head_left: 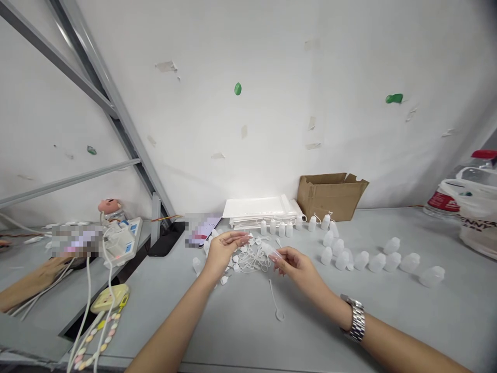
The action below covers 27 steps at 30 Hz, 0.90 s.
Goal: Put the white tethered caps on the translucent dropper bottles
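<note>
Left hand and right hand raised close together above a grey table. Right fingers curled and clenched around a translucent plastic bottle, tilted with its narrow end toward the left hand. Left fingers pinched together at that end, with any small part between them impossible to make out. Directly beneath, a tangled heap of white tethered caps. Farther right, unfilled-looking white plastic bottles scattered on the tabletop; behind them, a short row of capped bottles and an open cardboard box against the wall.
</note>
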Tool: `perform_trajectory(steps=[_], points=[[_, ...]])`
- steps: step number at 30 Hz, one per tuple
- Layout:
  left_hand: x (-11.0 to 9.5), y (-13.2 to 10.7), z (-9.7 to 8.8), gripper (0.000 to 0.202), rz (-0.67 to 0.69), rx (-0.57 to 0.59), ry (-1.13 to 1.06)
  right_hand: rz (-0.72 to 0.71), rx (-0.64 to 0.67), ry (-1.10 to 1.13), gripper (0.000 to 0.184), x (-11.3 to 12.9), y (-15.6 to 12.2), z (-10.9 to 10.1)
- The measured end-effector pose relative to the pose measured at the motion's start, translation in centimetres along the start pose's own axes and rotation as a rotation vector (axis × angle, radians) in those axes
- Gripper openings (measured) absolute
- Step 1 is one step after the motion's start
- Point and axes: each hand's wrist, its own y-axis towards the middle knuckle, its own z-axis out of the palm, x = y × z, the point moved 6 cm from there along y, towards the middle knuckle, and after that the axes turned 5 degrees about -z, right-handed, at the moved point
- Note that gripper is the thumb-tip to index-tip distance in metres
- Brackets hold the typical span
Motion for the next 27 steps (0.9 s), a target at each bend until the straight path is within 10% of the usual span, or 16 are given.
perform_trajectory(steps=[6, 27], points=[[0.1, -1.1, 1.5, 0.023, -0.201, 0.186, -0.425, -0.055, -0.01, -0.069, 0.024, 0.5, -0.3, 0.0], [0.0, -2.0, 2.4, 0.025, -0.243, 0.23, -0.47, -0.217, -0.03, -0.319, 0.015, 1.9, -0.9, -0.3]])
